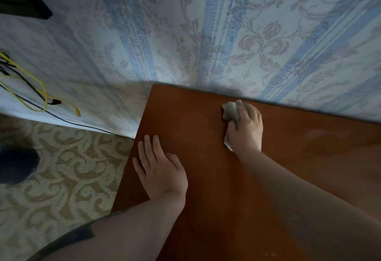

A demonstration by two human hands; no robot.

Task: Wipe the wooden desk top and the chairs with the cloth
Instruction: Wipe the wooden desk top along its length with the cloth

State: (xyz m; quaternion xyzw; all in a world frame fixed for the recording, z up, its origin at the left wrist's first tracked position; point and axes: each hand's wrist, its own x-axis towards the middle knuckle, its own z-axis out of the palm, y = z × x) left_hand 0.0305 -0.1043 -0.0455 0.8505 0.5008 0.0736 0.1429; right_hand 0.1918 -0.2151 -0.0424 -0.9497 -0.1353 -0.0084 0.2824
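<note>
Pressing down on the cloth point(231, 112), the right hand point(246, 128) has its fingers curled over the bunched grey wad, which sits on the bench point(206, 178) close to the far edge, where the top meets the wall point(185, 33). The cloth's long axis runs from the near side toward that far edge, leaning slightly left; its grey bulk sticks out past the fingertips toward the far left corner, and a small pale tip shows from under the heel of the hand on the near side. The right forearm reaches in from the near right.

The left hand point(159, 168) lies flat on the bench just inside the left edge, fingers straight and slightly spread, pointing toward the far left corner; it holds nothing. The two hands are well apart, with bare wood between them.

Bare top stretches to the right of the cloth along the far edge, with a faint pale smear there, and more bare wood lies toward the near side. To the left of the cloth there is a shorter bare run to the far left corner. Beyond the left edge lies patterned carpet point(61, 168). Yellow and black cables point(31, 87) hang against the wall at far left.
</note>
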